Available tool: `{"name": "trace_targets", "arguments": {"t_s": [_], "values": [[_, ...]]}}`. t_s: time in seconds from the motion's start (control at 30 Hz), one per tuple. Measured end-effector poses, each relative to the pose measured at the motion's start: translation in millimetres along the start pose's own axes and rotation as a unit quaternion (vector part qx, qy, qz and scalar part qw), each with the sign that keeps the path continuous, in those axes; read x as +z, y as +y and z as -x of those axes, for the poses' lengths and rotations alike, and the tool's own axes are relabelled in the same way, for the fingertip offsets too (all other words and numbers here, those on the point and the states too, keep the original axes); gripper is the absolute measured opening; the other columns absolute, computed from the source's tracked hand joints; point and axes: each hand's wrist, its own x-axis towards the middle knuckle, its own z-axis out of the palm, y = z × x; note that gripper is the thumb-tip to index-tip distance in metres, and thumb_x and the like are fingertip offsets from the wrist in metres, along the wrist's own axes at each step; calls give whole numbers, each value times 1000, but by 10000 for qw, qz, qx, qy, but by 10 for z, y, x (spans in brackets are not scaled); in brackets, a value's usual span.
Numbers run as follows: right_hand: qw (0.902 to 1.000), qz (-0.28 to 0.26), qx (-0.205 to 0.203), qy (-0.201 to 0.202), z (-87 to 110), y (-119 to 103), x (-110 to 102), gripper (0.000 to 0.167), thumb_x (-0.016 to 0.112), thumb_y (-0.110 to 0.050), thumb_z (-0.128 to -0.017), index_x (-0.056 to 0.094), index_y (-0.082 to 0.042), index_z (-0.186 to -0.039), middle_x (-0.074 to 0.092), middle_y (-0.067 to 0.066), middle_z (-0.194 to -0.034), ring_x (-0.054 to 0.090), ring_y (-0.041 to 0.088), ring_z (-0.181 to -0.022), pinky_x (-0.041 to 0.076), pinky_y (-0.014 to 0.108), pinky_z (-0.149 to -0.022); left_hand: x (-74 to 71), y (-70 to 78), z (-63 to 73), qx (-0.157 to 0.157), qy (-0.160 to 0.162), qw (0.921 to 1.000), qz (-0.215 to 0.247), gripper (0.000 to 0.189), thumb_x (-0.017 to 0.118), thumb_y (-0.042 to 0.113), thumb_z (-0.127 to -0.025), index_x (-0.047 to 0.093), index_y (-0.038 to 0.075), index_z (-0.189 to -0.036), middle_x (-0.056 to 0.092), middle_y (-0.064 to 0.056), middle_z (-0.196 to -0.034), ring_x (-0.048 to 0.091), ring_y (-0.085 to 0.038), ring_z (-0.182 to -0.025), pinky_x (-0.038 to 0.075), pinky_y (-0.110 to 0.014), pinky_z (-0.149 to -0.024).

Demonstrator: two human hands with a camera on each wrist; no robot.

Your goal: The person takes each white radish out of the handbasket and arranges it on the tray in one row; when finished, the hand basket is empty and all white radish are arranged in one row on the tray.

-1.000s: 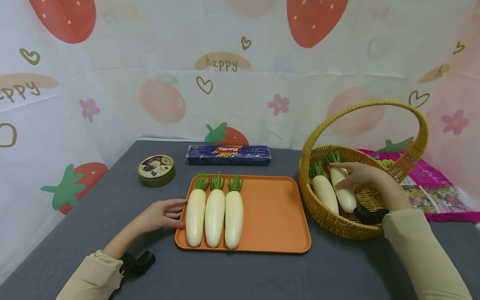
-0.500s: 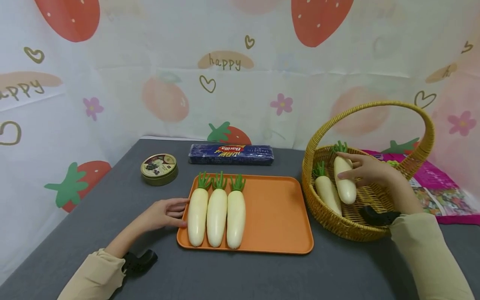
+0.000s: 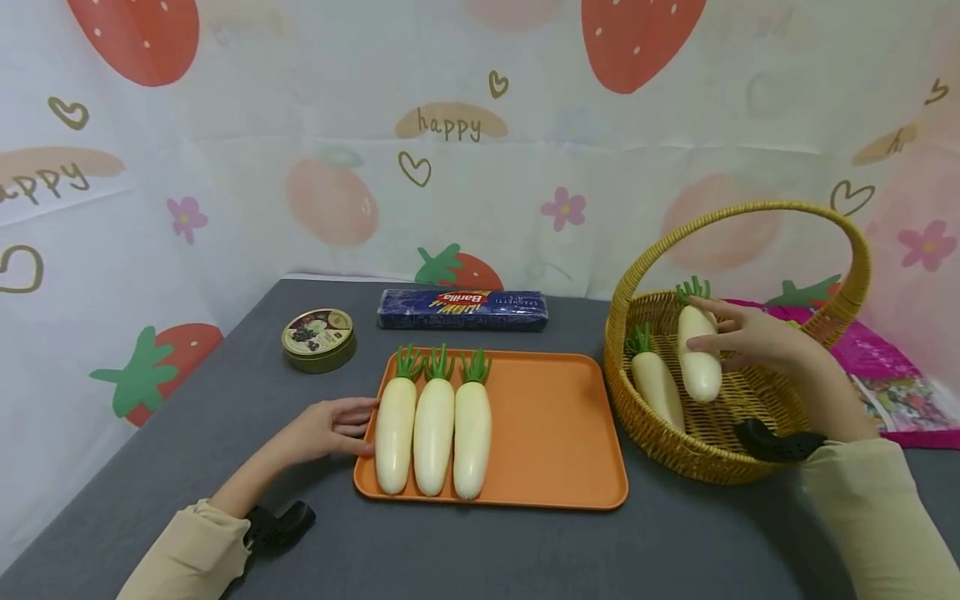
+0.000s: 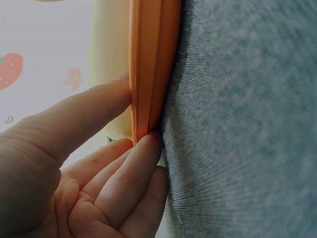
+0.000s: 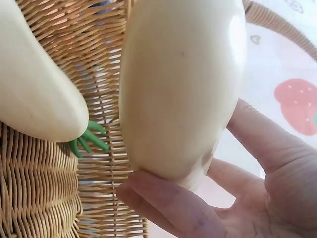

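My right hand (image 3: 757, 337) grips a white radish (image 3: 698, 354) with green stalks, the thumb on one side and the fingers around the other. In the right wrist view this radish (image 5: 183, 84) hangs inside the basket, raised off its floor. A second white radish (image 3: 657, 390) lies at the left of the wicker basket (image 3: 678, 462). My left hand (image 3: 330, 431) pinches the left edge of the orange tray (image 3: 551, 425), thumb over the rim and fingertips at its outer side. On the tray, three radishes (image 3: 432, 437) lie side by side, stalks pointing away.
Behind the tray lies a blue Barilla spaghetti pack (image 3: 462, 310). A round green-gold tin (image 3: 318, 340) stands at the back left. The basket's tall handle (image 3: 750, 208) arches over my right hand, and a pink printed bag (image 3: 892, 375) lies behind the basket.
The right hand has lifted the radish from the basket floor and shifted it slightly right and away. The left hand stays at the tray's edge.
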Motion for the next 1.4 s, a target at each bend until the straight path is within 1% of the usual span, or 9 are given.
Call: {"name": "trace_targets", "arguments": {"t_s": [0.1,0.23,0.37,0.6,0.8,0.97,1.13,1.27,1.4], "values": [[10000,-54,9,30,46,-41,1,80,59,-23,-89,3,-12,-145,6,35,-138,35,48,-115,49,44,-77,-22,9,-8,10,-2,10000,9,72,72,19,-77,36,-9,-133,44,-28,-124,50,-34,-108,45,-36,-84],[9999,-138,-55,16,94,-81,20,79,58,-22,-89,4,-12,-145,18,36,-135,40,45,-112,48,43,-77,-53,24,-19,-13,30,10000,-12,73,73,19,-76,35,-9,-133,44,-29,-124,50,-34,-108,45,-37,-84],[9998,-114,-180,-28,159,-99,62,77,58,-20,-89,5,-13,-145,25,36,-132,44,42,-109,48,44,-77,-52,25,-46,-13,65,10000,-58,73,73,19,-76,37,-10,-132,45,-29,-123,51,-34,-107,46,-37,-83],[9983,-387,-410,-176,272,-143,216,77,60,-14,-87,9,-11,-145,17,38,-134,50,40,-103,50,45,-72,-18,52,-47,-104,128,9997,-175,73,74,20,-75,39,-9,-131,48,-28,-120,53,-33,-105,47,-36,-81],[9958,-510,-625,-426,393,-189,345,75,59,-10,-87,11,-10,-145,18,36,-135,56,34,-91,51,43,-66,-28,61,-53,-44,101,9998,-146,71,73,19,-76,38,-10,-131,47,-29,-120,52,-34,-105,47,-37,-81],[9957,-396,-699,-467,517,-180,454,73,60,-10,-87,14,-8,-144,21,35,-134,49,41,-104,50,42,-66,-23,27,-51,-110,47,9998,-148,73,73,21,-76,38,-10,-131,47,-28,-121,52,-33,-105,47,-36,-82],[9950,-354,-843,-392,612,-167,525,72,60,-8,-86,18,-11,-144,21,33,-136,44,46,-109,51,42,-66,-13,20,-44,-126,110,9998,-144,73,73,23,-75,38,-9,-131,48,-28,-121,52,-34,-105,47,-37,-82],[9912,-471,-1081,-598,690,-157,579,70,58,-6,-87,19,-14,-145,15,35,-137,42,47,-110,51,41,-70,9,2,-37,-151,86,9998,-49,71,72,22,-77,38,-10,-131,47,-29,-121,52,-34,-105,46,-37,-82],[9876,-497,-1248,-814,747,-168,650,68,57,-3,-87,21,-10,-144,13,34,-138,39,51,-110,51,41,-70,19,-7,-31,-120,93,9999,35,71,72,21,-77,38,-10,-131,47,-29,-122,51,-34,-106,46,-37,-82]]}}
